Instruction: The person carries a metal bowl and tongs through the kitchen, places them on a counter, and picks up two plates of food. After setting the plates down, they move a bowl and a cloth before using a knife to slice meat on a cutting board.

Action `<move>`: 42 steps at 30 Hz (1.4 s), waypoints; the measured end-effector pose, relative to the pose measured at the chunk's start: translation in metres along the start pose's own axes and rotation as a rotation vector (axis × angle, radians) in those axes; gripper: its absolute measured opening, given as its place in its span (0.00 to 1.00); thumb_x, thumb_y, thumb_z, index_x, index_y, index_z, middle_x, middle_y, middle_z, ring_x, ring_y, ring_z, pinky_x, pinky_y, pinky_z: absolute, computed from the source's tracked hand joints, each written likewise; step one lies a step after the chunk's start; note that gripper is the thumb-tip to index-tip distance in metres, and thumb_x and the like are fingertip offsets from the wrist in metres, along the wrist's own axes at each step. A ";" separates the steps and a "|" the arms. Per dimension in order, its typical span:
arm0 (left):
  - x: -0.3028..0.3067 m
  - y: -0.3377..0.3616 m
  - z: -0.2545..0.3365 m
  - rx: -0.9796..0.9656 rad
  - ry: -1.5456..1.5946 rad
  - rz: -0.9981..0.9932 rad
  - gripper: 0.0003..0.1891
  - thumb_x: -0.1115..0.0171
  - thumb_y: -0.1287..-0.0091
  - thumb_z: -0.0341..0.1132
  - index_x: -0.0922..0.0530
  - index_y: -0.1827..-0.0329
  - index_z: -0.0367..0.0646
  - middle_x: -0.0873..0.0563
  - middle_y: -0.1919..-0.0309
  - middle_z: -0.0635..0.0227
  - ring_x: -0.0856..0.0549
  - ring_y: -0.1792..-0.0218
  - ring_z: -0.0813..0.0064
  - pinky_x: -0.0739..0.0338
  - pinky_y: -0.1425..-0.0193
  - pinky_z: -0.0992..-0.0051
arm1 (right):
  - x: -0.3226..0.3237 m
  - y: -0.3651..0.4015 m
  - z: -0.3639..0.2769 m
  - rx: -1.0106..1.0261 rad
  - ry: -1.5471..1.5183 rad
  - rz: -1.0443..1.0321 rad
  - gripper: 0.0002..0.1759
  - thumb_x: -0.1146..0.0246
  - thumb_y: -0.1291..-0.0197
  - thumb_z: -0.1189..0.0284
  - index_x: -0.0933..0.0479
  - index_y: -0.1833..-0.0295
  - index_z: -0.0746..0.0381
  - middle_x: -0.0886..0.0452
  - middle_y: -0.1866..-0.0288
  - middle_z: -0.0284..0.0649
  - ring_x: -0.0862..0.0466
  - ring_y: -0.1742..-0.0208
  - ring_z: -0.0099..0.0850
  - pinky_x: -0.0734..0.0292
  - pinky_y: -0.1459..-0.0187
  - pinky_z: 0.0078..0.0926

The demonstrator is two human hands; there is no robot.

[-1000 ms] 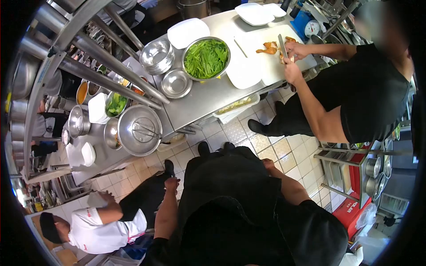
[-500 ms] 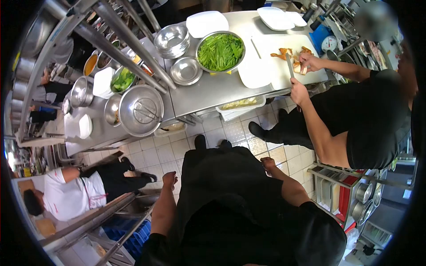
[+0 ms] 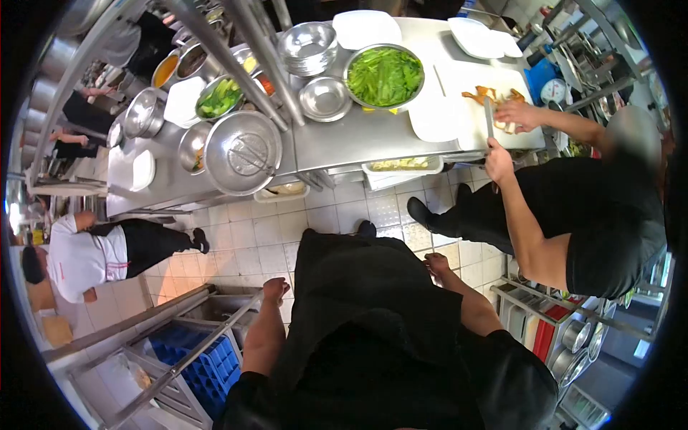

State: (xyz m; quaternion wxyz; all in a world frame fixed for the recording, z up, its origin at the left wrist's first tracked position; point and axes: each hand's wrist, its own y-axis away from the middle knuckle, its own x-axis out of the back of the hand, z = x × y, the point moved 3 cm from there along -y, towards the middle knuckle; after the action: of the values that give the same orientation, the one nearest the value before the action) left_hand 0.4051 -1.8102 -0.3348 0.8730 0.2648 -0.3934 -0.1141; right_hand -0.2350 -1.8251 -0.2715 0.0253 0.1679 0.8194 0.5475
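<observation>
My left hand (image 3: 275, 289) hangs at my left side, over the floor near a metal rail (image 3: 215, 340). Its fingers are curled in, and nothing shows in them. At my right side, beside my black apron (image 3: 380, 279), is my right hand (image 3: 436, 266), its fingers loosely curled with no object visible. Neither hand touches the steel counter (image 3: 344, 143) in front of me. On that counter stand a bowl of cut green leaves (image 3: 385, 75), stacked steel bowls (image 3: 308, 49) and a colander with a whisk (image 3: 242, 152).
A co-worker on the right holds a knife (image 3: 489, 118) over browned meat pieces (image 3: 481, 94) on a white cutting board (image 3: 469, 132). A person in a white shirt (image 3: 75, 258) stands at left. A blue crate (image 3: 208, 365) sits low left; a rack (image 3: 545, 322) stands right.
My view has shifted, so the counter and its bowls appear further right. The person in white now appears further left, away from the rail. My hands stay at my sides.
</observation>
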 end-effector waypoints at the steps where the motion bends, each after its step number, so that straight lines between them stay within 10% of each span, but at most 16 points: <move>1: 0.013 0.010 0.028 -0.094 -0.363 0.017 0.15 0.32 0.50 0.47 0.17 0.63 0.51 0.13 0.67 0.63 0.15 0.63 0.58 0.21 0.60 0.60 | -0.002 0.006 -0.001 0.004 0.009 -0.006 0.10 0.41 0.39 0.69 0.25 0.54 0.61 0.21 0.71 0.38 0.26 0.80 0.25 0.37 0.82 0.24; 2: -0.011 -0.006 -0.021 0.020 0.457 0.083 0.16 0.32 0.50 0.48 0.16 0.62 0.51 0.13 0.67 0.64 0.15 0.62 0.59 0.21 0.60 0.60 | -0.004 0.011 -0.004 0.012 0.022 -0.013 0.11 0.42 0.39 0.69 0.25 0.53 0.61 0.21 0.71 0.38 0.26 0.79 0.25 0.36 0.82 0.24; 3: -0.009 -0.007 -0.026 -0.007 0.410 0.089 0.16 0.32 0.49 0.48 0.16 0.62 0.51 0.13 0.66 0.64 0.15 0.62 0.59 0.20 0.59 0.60 | -0.007 0.017 -0.006 -0.005 0.089 -0.021 0.11 0.40 0.40 0.68 0.24 0.54 0.61 0.20 0.70 0.39 0.21 0.74 0.32 0.29 0.77 0.32; 4: -0.007 -0.010 -0.026 -0.035 0.361 0.096 0.16 0.32 0.49 0.49 0.16 0.62 0.51 0.13 0.66 0.64 0.15 0.63 0.60 0.20 0.59 0.60 | 0.006 -0.018 0.015 0.773 0.621 -0.228 0.09 0.45 0.39 0.70 0.25 0.56 0.62 0.22 0.73 0.37 0.26 0.78 0.26 0.33 0.79 0.26; 5: -0.006 -0.010 -0.026 -0.052 0.393 0.157 0.16 0.31 0.49 0.48 0.16 0.61 0.51 0.13 0.66 0.64 0.15 0.63 0.60 0.20 0.59 0.61 | 0.010 -0.033 0.022 1.025 0.799 -0.137 0.07 0.45 0.39 0.69 0.25 0.62 0.61 0.23 0.75 0.36 0.26 0.80 0.25 0.34 0.80 0.26; 6: 0.001 -0.009 -0.024 -0.114 0.174 0.201 0.15 0.31 0.49 0.45 0.16 0.60 0.51 0.14 0.67 0.64 0.15 0.64 0.59 0.20 0.59 0.61 | 0.005 -0.025 0.017 0.900 0.800 -0.186 0.07 0.45 0.39 0.68 0.26 0.66 0.60 0.25 0.78 0.35 0.28 0.83 0.25 0.35 0.83 0.27; 8: 0.034 0.008 0.032 0.531 0.801 0.084 0.09 0.42 0.37 0.28 0.21 0.56 0.34 0.17 0.62 0.59 0.17 0.68 0.68 0.17 0.66 0.73 | -0.007 -0.011 0.011 0.738 0.814 -0.186 0.09 0.44 0.39 0.68 0.26 0.69 0.60 0.27 0.80 0.33 0.30 0.86 0.25 0.38 0.86 0.26; 11: 0.026 -0.026 -0.041 -0.042 0.082 0.069 0.11 0.41 0.38 0.29 0.22 0.53 0.35 0.18 0.62 0.60 0.17 0.68 0.69 0.18 0.67 0.73 | -0.037 0.038 -0.005 0.307 0.504 -0.104 0.08 0.43 0.39 0.68 0.26 0.67 0.61 0.28 0.81 0.31 0.32 0.87 0.24 0.39 0.87 0.26; 14: 0.069 0.003 0.003 0.561 1.012 0.168 0.13 0.40 0.38 0.31 0.22 0.52 0.36 0.18 0.62 0.62 0.18 0.69 0.70 0.19 0.69 0.73 | -0.041 0.009 0.010 0.629 0.778 -0.157 0.07 0.42 0.38 0.69 0.26 0.62 0.61 0.27 0.80 0.33 0.31 0.87 0.23 0.39 0.87 0.25; 15: 0.085 0.011 0.014 0.497 0.926 0.097 0.12 0.39 0.39 0.32 0.22 0.54 0.37 0.18 0.65 0.64 0.18 0.71 0.72 0.20 0.71 0.73 | -0.050 0.013 0.005 0.630 0.783 -0.156 0.07 0.42 0.38 0.69 0.26 0.62 0.61 0.27 0.80 0.33 0.31 0.87 0.23 0.39 0.87 0.25; 18: 0.102 0.028 0.013 0.682 1.018 0.223 0.02 0.44 0.38 0.30 0.25 0.67 0.43 0.24 0.75 0.68 0.22 0.77 0.75 0.26 0.78 0.75 | -0.080 0.033 -0.004 0.039 0.129 -0.035 0.08 0.42 0.37 0.69 0.26 0.57 0.61 0.22 0.75 0.37 0.29 0.84 0.23 0.38 0.85 0.24; 27: 0.092 0.030 -0.077 0.701 1.106 0.078 0.07 0.42 0.37 0.30 0.23 0.59 0.40 0.23 0.77 0.68 0.23 0.78 0.75 0.28 0.79 0.76 | -0.123 0.080 -0.015 0.089 -0.079 0.053 0.07 0.42 0.38 0.72 0.26 0.57 0.63 0.21 0.70 0.40 0.22 0.76 0.27 0.27 0.77 0.21; 42: 0.151 -0.043 -0.030 0.637 0.992 0.062 0.08 0.40 0.39 0.30 0.28 0.75 0.47 0.25 0.80 0.73 0.22 0.78 0.76 0.26 0.76 0.77 | -0.131 0.114 0.048 0.038 0.040 0.117 0.05 0.40 0.40 0.69 0.21 0.62 0.58 0.24 0.78 0.33 0.28 0.82 0.23 0.34 0.81 0.24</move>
State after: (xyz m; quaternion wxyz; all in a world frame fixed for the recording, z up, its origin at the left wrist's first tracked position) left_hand 0.5289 -1.8964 -0.2804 0.8330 0.5242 0.0393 0.1728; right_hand -0.0725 -1.7828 -0.2057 -0.0263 0.2047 0.8189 0.5356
